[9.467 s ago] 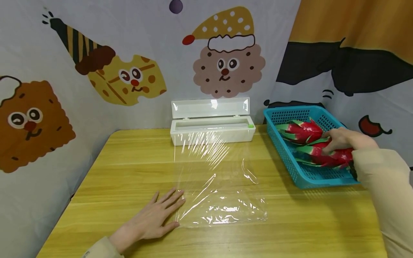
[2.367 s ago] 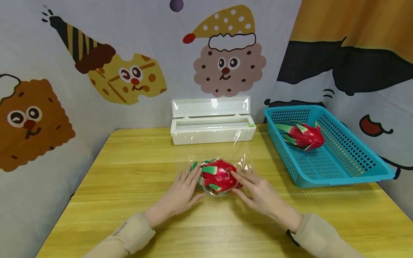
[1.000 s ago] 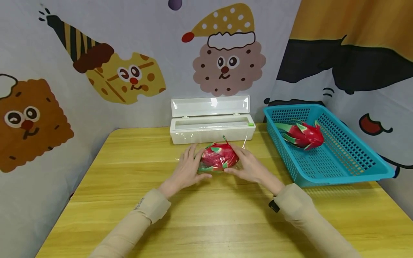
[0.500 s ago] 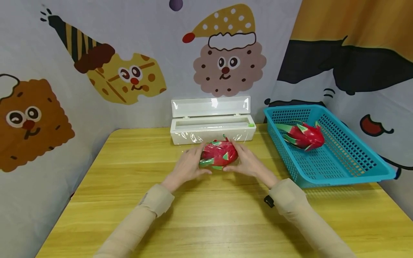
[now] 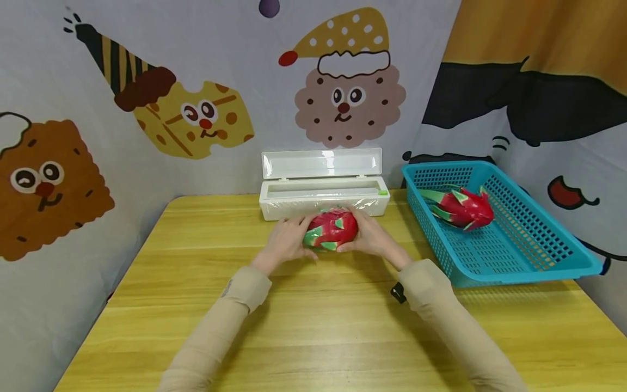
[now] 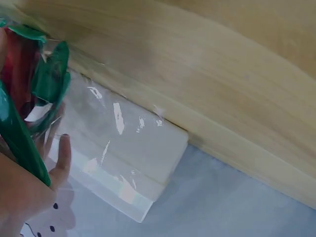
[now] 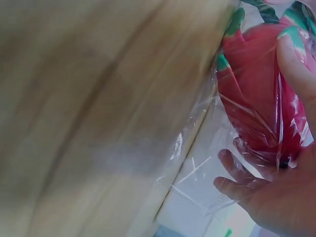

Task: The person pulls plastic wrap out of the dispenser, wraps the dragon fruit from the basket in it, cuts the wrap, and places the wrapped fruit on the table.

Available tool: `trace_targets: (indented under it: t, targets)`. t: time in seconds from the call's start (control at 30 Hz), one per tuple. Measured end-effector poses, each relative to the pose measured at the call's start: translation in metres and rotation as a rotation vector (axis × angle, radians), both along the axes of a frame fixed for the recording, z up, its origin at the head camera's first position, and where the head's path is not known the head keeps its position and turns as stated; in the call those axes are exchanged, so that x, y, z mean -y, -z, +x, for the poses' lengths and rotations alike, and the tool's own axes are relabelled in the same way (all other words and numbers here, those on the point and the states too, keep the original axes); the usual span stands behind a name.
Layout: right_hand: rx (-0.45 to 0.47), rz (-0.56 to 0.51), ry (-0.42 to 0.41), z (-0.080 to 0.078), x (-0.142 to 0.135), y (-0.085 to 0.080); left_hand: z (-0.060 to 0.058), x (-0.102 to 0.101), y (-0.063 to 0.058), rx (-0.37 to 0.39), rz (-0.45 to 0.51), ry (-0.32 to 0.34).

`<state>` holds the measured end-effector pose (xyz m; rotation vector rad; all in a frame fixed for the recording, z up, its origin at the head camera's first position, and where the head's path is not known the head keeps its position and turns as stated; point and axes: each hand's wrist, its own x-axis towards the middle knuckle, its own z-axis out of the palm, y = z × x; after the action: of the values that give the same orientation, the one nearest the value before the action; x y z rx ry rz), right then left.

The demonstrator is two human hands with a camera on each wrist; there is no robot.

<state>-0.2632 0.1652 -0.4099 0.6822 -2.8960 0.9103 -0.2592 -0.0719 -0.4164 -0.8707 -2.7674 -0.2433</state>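
A red dragon fruit [image 5: 333,227] with green-tipped scales lies on its side just in front of the white cling film box, wrapped in clear film. My left hand [image 5: 288,239] holds its left end, fingers over the far side and thumb near the front. On the other end my right hand [image 5: 371,235] grips it, thumb at the near side and fingers curving behind. Cling film [image 7: 177,145] clings in creases round the fruit in the right wrist view and spreads past it towards the box. Behind the fruit stands the cling film box [image 5: 276,209], its lid raised, a roll inside.
To the right a blue plastic basket [image 5: 519,279] holds another dragon fruit [image 5: 464,209] at its far left part. A patterned cloth [image 5: 210,174] hangs behind the wooden table [image 5: 323,337], close to the back of the box.
The right hand took a dragon fruit from the basket onto the spread film. Both hands have since rolled it away from the body, film winding round it, up to the box.
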Motion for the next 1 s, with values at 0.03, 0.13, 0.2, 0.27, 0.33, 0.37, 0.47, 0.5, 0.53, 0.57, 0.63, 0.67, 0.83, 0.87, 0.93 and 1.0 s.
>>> trace_targets:
  t: [0.03, 0.13, 0.2, 0.27, 0.33, 0.37, 0.47, 0.5, 0.53, 0.57, 0.63, 0.67, 0.83, 0.87, 0.93, 1.0]
  targets:
    - [0.002, 0.0, -0.006, -0.001, 0.0, 0.0, -0.001, 0.001, 0.0, 0.005, -0.007, -0.004]
    - [0.016, 0.002, -0.014, -0.004, 0.001, -0.002, -0.004, 0.001, -0.001, 0.023, -0.013, -0.01]
    - [0.026, 0.002, -0.027, -0.005, 0.001, -0.004, -0.005, 0.001, -0.003, 0.044, -0.011, -0.02]
    - [0.049, -0.005, -0.036, -0.007, 0.001, -0.006, -0.007, 0.0, -0.004, 0.065, -0.001, -0.028]
    - [0.076, -0.008, -0.048, -0.009, 0.002, -0.008, -0.009, -0.001, -0.005, 0.078, 0.006, -0.034]
    - [0.09, -0.01, -0.053, -0.009, 0.002, -0.009, -0.01, -0.001, -0.005, 0.083, 0.008, -0.036]
    - [0.132, -0.002, -0.05, -0.012, 0.002, -0.012, -0.013, -0.001, -0.006, 0.08, 0.019, -0.032]
    - [0.14, 0.003, -0.051, -0.013, 0.002, -0.013, -0.014, -0.001, -0.006, 0.081, 0.026, -0.029]
    - [0.15, 0.006, -0.048, -0.013, 0.002, -0.014, -0.015, -0.001, -0.007, 0.081, 0.033, -0.025]
    - [0.156, 0.009, -0.048, -0.014, 0.002, -0.014, -0.015, -0.001, -0.007, 0.082, 0.037, -0.024]
    - [0.171, 0.011, -0.042, -0.015, 0.002, -0.014, -0.016, 0.0, -0.007, 0.089, 0.048, -0.022]
    - [0.177, 0.005, -0.043, -0.016, 0.002, -0.014, -0.016, 0.0, -0.008, 0.091, 0.052, -0.022]
    - [0.186, -0.054, -0.059, -0.016, -0.002, -0.01, -0.014, 0.0, -0.009, 0.084, 0.037, -0.021]
    - [0.191, -0.074, -0.068, -0.016, -0.003, -0.01, -0.014, 0.0, -0.009, 0.081, 0.031, -0.016]
    - [0.218, -0.121, -0.081, -0.016, -0.006, -0.009, -0.013, 0.0, -0.009, 0.083, 0.017, -0.011]
    - [0.272, -0.173, -0.077, -0.015, -0.01, -0.009, -0.013, -0.001, -0.01, 0.094, 0.01, -0.008]
